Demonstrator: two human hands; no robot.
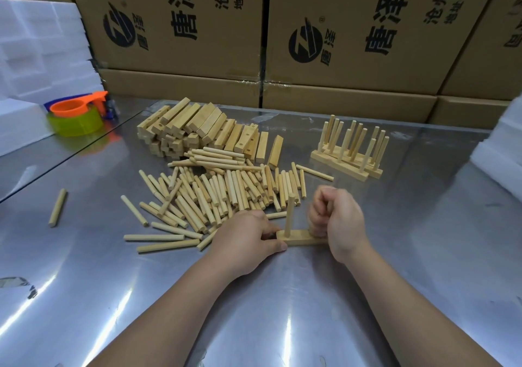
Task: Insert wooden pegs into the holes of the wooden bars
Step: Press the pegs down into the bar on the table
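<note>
A short wooden bar (299, 238) lies flat on the steel table in front of me. One peg (289, 213) stands upright in its left hole. My left hand (245, 235) pinches the bar's left end between thumb and fingers. My right hand (337, 220) is a fist wrapped round a second peg (329, 206) over the bar's right end; the peg is almost wholly hidden in the fist. A loose heap of pegs (217, 194) lies just behind my hands. Behind that is a pile of drilled bars (197, 129).
Several finished bars with upright pegs (351, 149) stand at the back right. A stray peg (58, 208) lies far left. Orange and green tape dispensers (77, 118) sit back left beside white foam blocks (34, 45). Cardboard boxes (339, 28) wall off the table's rear.
</note>
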